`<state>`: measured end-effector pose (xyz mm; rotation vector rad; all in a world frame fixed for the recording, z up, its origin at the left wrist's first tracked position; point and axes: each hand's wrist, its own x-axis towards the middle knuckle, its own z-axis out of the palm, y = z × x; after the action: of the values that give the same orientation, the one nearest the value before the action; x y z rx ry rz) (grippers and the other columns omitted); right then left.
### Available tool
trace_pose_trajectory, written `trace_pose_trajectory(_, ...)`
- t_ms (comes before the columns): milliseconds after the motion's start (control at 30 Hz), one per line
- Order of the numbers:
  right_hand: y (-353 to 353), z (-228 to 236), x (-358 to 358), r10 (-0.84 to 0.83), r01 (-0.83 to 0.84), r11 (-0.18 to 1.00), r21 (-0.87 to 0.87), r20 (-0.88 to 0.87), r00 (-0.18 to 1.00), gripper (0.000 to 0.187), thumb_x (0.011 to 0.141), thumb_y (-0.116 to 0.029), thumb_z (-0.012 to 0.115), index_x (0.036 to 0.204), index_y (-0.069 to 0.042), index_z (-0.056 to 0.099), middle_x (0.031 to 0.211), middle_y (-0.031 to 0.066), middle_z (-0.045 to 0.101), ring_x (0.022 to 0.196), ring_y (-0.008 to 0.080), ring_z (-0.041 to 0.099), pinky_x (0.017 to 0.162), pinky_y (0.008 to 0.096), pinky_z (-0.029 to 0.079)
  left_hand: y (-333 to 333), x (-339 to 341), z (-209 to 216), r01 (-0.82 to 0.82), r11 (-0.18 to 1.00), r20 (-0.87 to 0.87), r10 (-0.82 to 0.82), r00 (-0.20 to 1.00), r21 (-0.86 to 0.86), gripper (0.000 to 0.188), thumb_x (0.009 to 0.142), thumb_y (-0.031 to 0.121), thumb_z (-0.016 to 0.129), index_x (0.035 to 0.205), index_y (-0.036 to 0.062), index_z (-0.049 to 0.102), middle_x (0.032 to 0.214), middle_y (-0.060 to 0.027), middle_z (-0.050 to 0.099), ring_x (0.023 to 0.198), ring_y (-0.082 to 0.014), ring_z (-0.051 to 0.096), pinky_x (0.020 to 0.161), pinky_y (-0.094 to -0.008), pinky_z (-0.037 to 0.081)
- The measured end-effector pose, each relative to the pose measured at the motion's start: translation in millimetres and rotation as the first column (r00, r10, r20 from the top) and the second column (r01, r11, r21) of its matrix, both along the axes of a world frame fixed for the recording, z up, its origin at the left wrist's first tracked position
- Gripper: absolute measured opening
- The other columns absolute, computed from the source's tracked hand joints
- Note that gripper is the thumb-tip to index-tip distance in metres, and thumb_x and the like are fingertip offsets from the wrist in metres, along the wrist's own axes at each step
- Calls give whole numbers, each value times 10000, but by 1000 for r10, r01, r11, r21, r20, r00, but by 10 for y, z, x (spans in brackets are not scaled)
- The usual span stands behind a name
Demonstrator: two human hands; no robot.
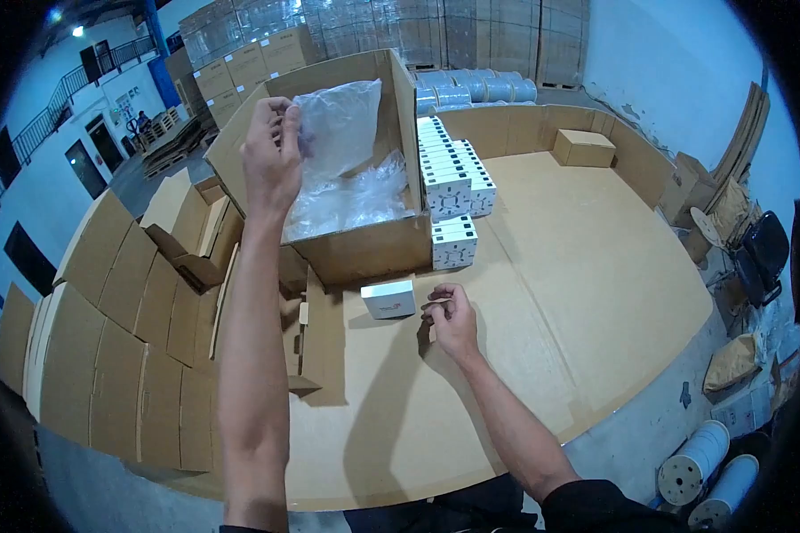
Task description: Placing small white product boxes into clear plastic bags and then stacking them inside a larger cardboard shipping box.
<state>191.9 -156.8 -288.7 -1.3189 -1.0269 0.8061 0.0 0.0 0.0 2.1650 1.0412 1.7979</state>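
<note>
A black chair (763,247) stands near a pale wall (676,71), with white spools (704,451) on the floor (627,457) at lower right

a small box (388,300) lies on the table (560,275), left of the right hand (452,322) and in front of an open carton (373,253); a plastic bag (342,124) is in the left hand (272,151), over plastic film (351,202) inside that carton; box stacks (449,191) stand right of it, a row of cartons (120,369) left; a closed carton (584,149) sits far right, spools (480,87) behind the table.
</note>
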Motion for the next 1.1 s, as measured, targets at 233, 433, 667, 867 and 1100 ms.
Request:
trace_pose_trajectory(233, -153, 431, 73, -45, 74, 988, 132, -211, 977, 179, 1035, -147, 534, 1158, -21, 570, 987, 65, 670, 707, 111, 632, 643, 254, 512, -1094, -94, -396, 212, 965, 203, -178, 963, -157, 157, 1060, 208, 586, 1055, 52, 588, 681, 68, 489, 568, -16, 419, 493, -203, 311)
trace_pose_trajectory(433, -338, 822, 284, 489, -341, 810, 477, -228, 842, 453, 1067, -405, 450, 1234, -3, 572, 1059, 70, 646, 879, 124, 620, 756, 241, 482, -1669, -100, -1283, 313, 862, 206, -249, 946, -399, 63, 982, 56, 668, 991, -5, 678, 776, 3, 640, 639, -48, 553, 565, -219, 468)
trace_pose_trajectory(667, -441, 922, 155, 623, -620, 782, -66, 29, 782, 255, 962, -187, 694, 1133, -4, 647, 902, 22, 658, 795, 69, 610, 679, 224, 488, -1818, -64, -2014, 306, 686, 92, -331, 939, -660, 123, 1001, 104, 654, 1073, 5, 662, 849, -9, 646, 733, -64, 567, 646, -233, 488)
trace_pose_trajectory(867, -371, 613, -93, 461, -451, 884, -122, 68, 885, 133, 1024, -149, 610, 1028, -18, 628, 779, -6, 643, 661, 47, 576, 562, 233, 447, -1910, -47, -2531, 358, 634, 418, -60, 907, -686, 298, 987, 210, 701, 1207, 24, 624, 850, -52, 693, 742, -82, 624, 672, -285, 531)
trace_pose_trajectory(1100, -356, 411, -214, 323, -325, 936, -138, -32, 946, 111, 1006, -126, 638, 1022, -27, 590, 817, -1, 640, 750, 60, 599, 658, 231, 484, -1839, -3, -2604, 411, 518, 539, 121, 833, -750, 260, 975, 161, 718, 1128, -5, 590, 951, -58, 694, 800, -89, 640, 698, -223, 521)
